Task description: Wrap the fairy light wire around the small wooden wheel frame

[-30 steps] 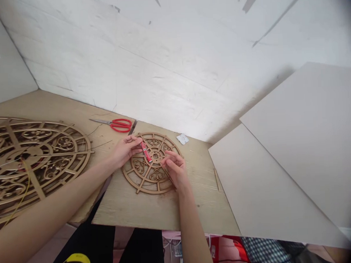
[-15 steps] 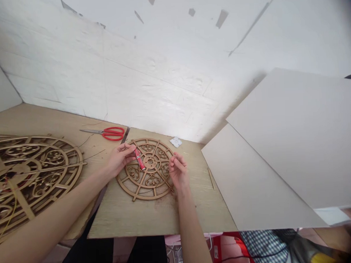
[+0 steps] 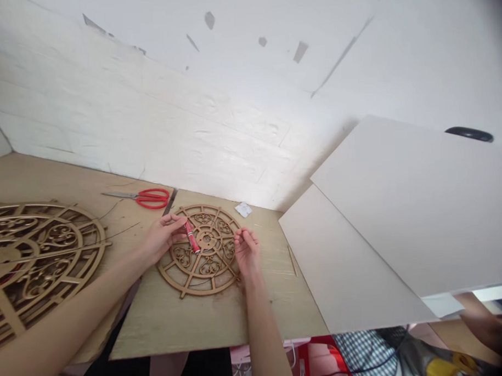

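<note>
My left hand [image 3: 165, 233] pinches a slim red tube [image 3: 192, 237] with white marks between thumb and fingers. It is tilted, its lower end over the middle of a round openwork wooden ornament [image 3: 183, 286] with scrolls and spokes. I cannot tell whether the tube is glue or a marker. At the ornament's right rim, my right hand [image 3: 248, 253] is closed, with thumb and fingertips together. Anything in that pinch is too small to make out. Thin dark wire shows across parts of the ornament.
Red-handled scissors [image 3: 152, 198] lie behind my left hand. A larger ornament [image 3: 67, 238] with wires is at left. A small white packet [image 3: 243, 209] lies near the wall, a thin stick [image 3: 292, 261] at right. Big pale boards [image 3: 361, 272] cover the right side. Another person's arm [image 3: 480, 322] shows beyond.
The view has turned slightly, so everything sits a little further left and lower. Both hands keep nearly the same pose over the ornament, the red tube still in the left.
</note>
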Action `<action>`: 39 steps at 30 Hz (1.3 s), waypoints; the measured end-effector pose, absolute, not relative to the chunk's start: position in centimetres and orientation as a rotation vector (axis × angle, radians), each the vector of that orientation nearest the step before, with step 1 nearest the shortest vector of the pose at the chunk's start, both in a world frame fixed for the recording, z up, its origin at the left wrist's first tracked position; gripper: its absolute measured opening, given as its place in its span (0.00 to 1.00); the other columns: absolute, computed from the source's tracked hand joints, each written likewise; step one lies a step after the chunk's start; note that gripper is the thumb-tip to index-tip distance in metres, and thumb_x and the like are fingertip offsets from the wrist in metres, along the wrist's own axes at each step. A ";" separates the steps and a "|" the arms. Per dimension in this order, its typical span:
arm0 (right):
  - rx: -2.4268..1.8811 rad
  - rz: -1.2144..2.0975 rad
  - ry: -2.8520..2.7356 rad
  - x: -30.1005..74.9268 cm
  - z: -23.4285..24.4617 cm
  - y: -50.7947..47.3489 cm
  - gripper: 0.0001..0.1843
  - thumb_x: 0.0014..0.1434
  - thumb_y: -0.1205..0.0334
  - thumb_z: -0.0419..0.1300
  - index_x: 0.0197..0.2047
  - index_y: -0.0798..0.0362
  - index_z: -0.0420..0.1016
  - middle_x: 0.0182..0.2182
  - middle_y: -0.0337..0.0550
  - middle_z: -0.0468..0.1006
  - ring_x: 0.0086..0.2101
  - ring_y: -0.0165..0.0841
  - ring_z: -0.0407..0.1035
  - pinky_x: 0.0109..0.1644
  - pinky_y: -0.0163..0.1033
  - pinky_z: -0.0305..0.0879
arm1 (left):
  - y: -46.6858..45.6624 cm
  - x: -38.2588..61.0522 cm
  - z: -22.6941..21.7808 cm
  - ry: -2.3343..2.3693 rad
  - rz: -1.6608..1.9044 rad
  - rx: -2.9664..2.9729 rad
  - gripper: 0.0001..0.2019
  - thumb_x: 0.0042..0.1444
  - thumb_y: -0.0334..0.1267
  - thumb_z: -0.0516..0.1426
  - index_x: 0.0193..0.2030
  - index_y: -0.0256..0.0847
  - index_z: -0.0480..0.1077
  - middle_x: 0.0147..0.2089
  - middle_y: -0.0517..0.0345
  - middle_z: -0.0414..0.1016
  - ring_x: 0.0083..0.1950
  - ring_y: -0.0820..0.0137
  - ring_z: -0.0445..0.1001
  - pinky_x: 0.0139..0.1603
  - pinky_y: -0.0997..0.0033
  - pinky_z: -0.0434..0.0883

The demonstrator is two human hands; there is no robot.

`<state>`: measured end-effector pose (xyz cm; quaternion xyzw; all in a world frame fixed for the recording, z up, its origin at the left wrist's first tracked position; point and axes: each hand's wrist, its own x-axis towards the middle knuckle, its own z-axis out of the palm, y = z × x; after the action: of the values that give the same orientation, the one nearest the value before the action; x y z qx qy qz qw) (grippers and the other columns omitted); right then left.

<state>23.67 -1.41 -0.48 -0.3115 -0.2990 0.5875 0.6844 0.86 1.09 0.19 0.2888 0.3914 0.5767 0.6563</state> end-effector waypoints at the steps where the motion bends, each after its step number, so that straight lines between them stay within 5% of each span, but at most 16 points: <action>1: -0.706 1.310 -0.663 23.7 -0.5 -1.4 0.09 0.46 0.62 0.73 0.31 0.52 0.79 0.30 0.38 0.81 0.29 0.26 0.74 0.34 0.31 0.75 | 1.1 0.9 0.2 0.885 1.302 0.655 0.06 0.51 0.28 0.65 0.27 0.34 0.72 0.29 0.52 0.78 0.26 0.73 0.77 0.24 0.81 0.75; 25: -0.663 1.386 -0.688 23.2 -0.1 -1.6 0.09 0.45 0.64 0.73 0.30 0.51 0.78 0.31 0.40 0.83 0.33 0.30 0.77 0.38 0.34 0.75 | 1.5 0.5 -0.9 0.858 1.327 0.657 0.07 0.50 0.29 0.66 0.28 0.35 0.71 0.30 0.53 0.78 0.29 0.72 0.78 0.25 0.82 0.75; 34: -0.678 1.336 -0.651 23.6 -0.6 -1.3 0.20 0.46 0.64 0.71 0.44 0.48 0.72 0.27 0.34 0.78 0.26 0.28 0.71 0.30 0.33 0.69 | 1.5 0.3 -0.8 0.859 1.331 0.627 0.09 0.48 0.31 0.68 0.27 0.37 0.71 0.31 0.54 0.79 0.30 0.72 0.79 0.25 0.83 0.75; 39: -0.664 1.323 -0.604 23.6 -0.7 -1.1 0.16 0.45 0.65 0.71 0.35 0.48 0.69 0.26 0.32 0.77 0.26 0.27 0.70 0.31 0.33 0.67 | 1.5 0.4 -0.8 0.848 1.328 0.634 0.08 0.49 0.30 0.67 0.28 0.35 0.71 0.31 0.53 0.79 0.29 0.72 0.79 0.24 0.83 0.74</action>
<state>23.65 -1.12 -0.72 -0.2980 -0.2707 0.5933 0.6971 0.44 1.48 -0.84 0.2803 0.3750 0.5870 0.6604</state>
